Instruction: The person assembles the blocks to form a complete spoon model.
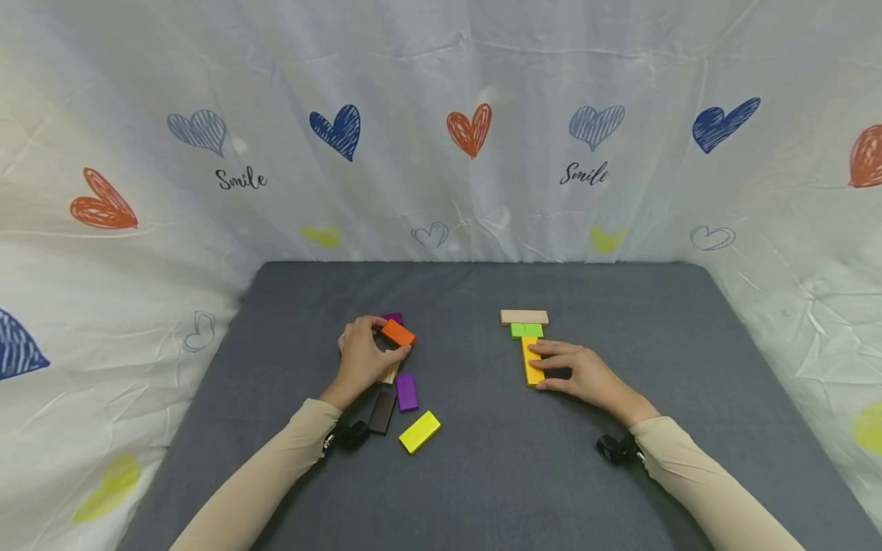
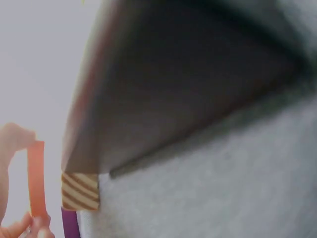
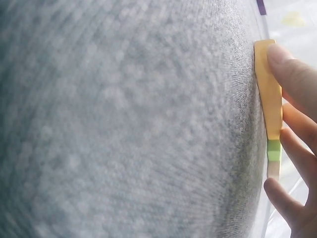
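My left hand [image 1: 361,356] pinches an orange block [image 1: 398,333] between thumb and fingers, above a loose group of blocks at the left. In the left wrist view the orange block [image 2: 36,178] stands upright between the fingertips. Under and beside this hand lie a striped wooden block [image 2: 80,191], a purple block [image 1: 406,392] and a dark brown block [image 1: 382,412]. My right hand [image 1: 579,371] holds an amber-yellow block [image 1: 533,371] flat on the table, fingers across it and thumb by its near end. Its far end meets a light green piece [image 1: 527,330].
Beyond the green piece lies a pale wooden block [image 1: 524,317], set crosswise. A bright yellow block [image 1: 419,432] lies nearer on the grey table [image 1: 475,474]. Another purple block [image 1: 393,317] shows behind the left hand. A white curtain [image 1: 393,69] with printed hearts hangs behind.
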The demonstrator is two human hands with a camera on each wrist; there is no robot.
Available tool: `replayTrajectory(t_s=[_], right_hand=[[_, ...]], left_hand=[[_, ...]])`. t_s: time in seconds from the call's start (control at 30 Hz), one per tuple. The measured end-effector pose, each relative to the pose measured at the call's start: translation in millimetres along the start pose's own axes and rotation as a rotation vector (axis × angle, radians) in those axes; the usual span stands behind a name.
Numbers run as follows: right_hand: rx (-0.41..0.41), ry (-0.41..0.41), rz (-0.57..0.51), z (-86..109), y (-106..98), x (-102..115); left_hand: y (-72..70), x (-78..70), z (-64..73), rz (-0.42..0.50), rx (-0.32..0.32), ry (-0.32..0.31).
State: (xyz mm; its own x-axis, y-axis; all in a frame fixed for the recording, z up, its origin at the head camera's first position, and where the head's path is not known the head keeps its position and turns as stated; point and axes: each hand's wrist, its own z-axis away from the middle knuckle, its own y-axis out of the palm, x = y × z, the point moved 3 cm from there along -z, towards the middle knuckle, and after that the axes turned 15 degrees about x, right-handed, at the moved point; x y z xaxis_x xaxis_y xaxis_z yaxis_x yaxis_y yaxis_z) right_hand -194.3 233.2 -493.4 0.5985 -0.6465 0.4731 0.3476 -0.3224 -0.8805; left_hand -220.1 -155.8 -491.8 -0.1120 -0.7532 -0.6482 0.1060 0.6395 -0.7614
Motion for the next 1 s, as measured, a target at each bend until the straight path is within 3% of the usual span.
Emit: replayTrajectory(t_s=[0.17, 0.57, 0.8, 1.0], right_hand=[[0.003, 0.000, -0.007, 0.2, -1, 1], [0.018, -0.025, 0.005, 1.9, -3, 1], [-0.011, -0.059, 0.041, 2.0, -3, 1], [0.004, -0.042, 0.029, 1.3, -4, 0]], left_hand=[[-2.2, -4.5, -3.9, 0.050, 0.044, 0.098], [3.7, -22.3, -14.5, 0.053, 0.216, 0.245], [12.5, -50.1, -17.4, 0.022, 0.282, 0.354], [32.9, -83.4, -14.8, -0.020, 0.385, 0.436]])
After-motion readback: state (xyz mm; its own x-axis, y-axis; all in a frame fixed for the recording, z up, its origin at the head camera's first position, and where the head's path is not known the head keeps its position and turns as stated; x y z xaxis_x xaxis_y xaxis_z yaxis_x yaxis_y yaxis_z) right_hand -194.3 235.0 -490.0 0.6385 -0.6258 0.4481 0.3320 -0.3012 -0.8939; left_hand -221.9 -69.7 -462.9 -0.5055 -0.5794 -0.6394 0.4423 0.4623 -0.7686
